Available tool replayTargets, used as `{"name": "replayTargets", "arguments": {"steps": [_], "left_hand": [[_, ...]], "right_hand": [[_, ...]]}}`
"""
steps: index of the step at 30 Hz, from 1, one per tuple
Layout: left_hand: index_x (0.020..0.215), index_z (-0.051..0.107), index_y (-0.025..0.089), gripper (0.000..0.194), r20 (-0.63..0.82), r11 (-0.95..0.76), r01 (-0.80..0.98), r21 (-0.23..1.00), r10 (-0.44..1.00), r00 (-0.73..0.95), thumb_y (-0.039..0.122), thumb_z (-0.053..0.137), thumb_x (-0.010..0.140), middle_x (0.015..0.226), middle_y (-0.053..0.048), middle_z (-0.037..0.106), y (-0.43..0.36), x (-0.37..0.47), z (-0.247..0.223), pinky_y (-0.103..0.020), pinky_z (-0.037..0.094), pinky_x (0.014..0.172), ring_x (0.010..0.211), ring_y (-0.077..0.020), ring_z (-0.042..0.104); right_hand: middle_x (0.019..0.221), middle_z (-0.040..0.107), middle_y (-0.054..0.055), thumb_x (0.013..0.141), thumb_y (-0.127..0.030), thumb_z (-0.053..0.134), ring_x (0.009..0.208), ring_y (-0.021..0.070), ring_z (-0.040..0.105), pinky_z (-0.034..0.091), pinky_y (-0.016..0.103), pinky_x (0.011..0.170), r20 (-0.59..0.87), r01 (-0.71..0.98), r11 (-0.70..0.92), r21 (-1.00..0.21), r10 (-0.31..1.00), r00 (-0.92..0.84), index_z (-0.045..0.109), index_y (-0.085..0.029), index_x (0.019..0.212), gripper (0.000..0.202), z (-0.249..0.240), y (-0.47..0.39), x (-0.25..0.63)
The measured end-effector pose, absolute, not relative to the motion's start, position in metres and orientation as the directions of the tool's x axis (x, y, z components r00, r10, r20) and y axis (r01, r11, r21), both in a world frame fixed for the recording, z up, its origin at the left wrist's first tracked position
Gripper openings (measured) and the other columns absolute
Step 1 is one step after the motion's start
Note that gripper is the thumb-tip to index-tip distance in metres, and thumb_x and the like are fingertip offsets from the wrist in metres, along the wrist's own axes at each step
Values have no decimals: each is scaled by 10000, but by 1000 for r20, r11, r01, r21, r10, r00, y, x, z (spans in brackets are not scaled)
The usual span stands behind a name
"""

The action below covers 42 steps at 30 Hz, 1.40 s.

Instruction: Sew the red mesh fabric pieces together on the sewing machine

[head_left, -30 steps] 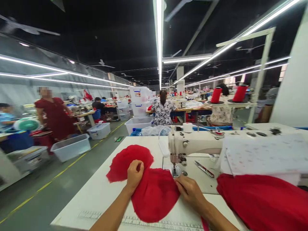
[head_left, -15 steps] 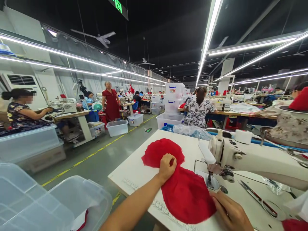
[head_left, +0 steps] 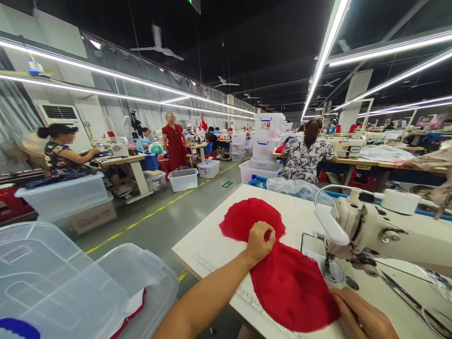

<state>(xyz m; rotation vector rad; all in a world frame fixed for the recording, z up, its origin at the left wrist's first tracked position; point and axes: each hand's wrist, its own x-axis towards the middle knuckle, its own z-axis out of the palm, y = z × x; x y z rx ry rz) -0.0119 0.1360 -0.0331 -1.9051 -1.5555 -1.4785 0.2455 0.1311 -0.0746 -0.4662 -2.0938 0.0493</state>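
A red fabric piece (head_left: 293,292) with two rounded lobes lies on the white sewing table (head_left: 208,240), left of the sewing machine (head_left: 374,235). At its narrow middle, my left hand (head_left: 261,242) is closed, thumb and fingers pinched on the cloth. My right hand (head_left: 365,313) grips the lower lobe's right edge between thumb and fingers, just in front of the presser foot (head_left: 330,266). The cloth lies beside the needle area, not under the foot.
Scissors (head_left: 411,301) lie on the table right of the needle. A ruler scale (head_left: 247,301) is printed along the front edge. Clear plastic bins (head_left: 141,282) stand at lower left. Beyond an aisle with a yellow line (head_left: 141,221), several people sit at machines; one person in red (head_left: 174,146) stands.
The view has turned slightly left, so the table, machine and hands appear further right. Both hands keep the same hold on the red fabric, which has hardly moved on the table.
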Motion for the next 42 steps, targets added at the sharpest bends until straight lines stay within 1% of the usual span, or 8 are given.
{"name": "replayTargets", "arguments": {"steps": [3, 6, 19, 23, 26, 31, 36, 42], "left_hand": [[655, 494, 200, 139, 813, -416, 823, 388, 575, -93, 163, 437, 775, 638, -15, 570, 134, -12, -29, -278, 437, 624, 626, -153, 521], [670, 499, 195, 140, 812, -461, 788, 409, 578, -83, 187, 427, 789, 652, -16, 561, 135, -15, -24, -286, 436, 630, 640, -159, 519], [713, 525, 193, 138, 768, -595, 719, 359, 626, 135, 179, 441, 822, 674, -5, 577, 123, -4, -9, -272, 462, 620, 641, -144, 539], [953, 584, 199, 233, 580, -723, 613, 318, 660, 478, 116, 403, 832, 921, -36, 660, 112, 5, -3, -283, 493, 791, 886, -154, 595], [1113, 555, 182, 343, 350, -768, 580, 274, 641, 683, 90, 375, 836, 1150, -67, 605, 106, 12, 0, -329, 448, 925, 1089, -177, 527], [1199, 511, 124, 372, 183, -719, 656, 230, 694, 697, 117, 368, 855, 1304, -121, 484, 101, 26, -9, -382, 386, 1004, 1228, -214, 408], [1296, 407, 117, 475, 89, -631, 750, 197, 773, 628, 241, 480, 843, 1401, -163, 330, 99, 37, -22, -521, 285, 1029, 1298, -288, 274], [1291, 432, 180, 469, 99, -674, 728, 123, 738, 667, 333, 473, 849, 1391, -115, 358, 106, 32, -26, -526, 282, 1021, 1292, -282, 286]], "right_hand": [[638, 594, 15, 895, -243, 418, 549, 132, 589, 467, 202, 490, 732, 363, 878, -313, 467, -497, 592, -197, 889, 180, -67, 125, 243], [641, 568, 19, 920, -233, 359, 565, 136, 567, 443, 227, 521, 697, 438, 818, -372, 558, -451, 574, -186, 856, 229, -59, 120, 238], [612, 501, 8, 919, -180, 329, 537, 127, 464, 358, 241, 502, 704, 503, 795, -338, 568, -426, 547, -173, 809, 245, -45, 116, 231], [696, 555, 38, 899, -145, 350, 622, 141, 503, 400, 256, 556, 694, 460, 826, -324, 539, -478, 567, -170, 859, 222, -40, 111, 229], [845, 598, 65, 866, -135, 401, 767, 174, 521, 432, 314, 676, 641, 406, 880, -247, 463, -612, 576, -174, 940, 194, -36, 105, 224], [964, 595, 77, 800, -156, 484, 911, 210, 506, 418, 380, 812, 481, 426, 882, -204, 469, -741, 578, -172, 984, 208, -36, 100, 219], [877, 616, 58, 808, -145, 491, 822, 184, 542, 431, 317, 771, 324, 477, 830, -289, 553, -767, 597, -173, 900, 143, -23, 91, 242], [854, 641, 55, 855, -149, 450, 809, 172, 589, 435, 264, 744, 201, 617, 678, -400, 721, -663, 599, -169, 931, 168, -5, 72, 280]]}}
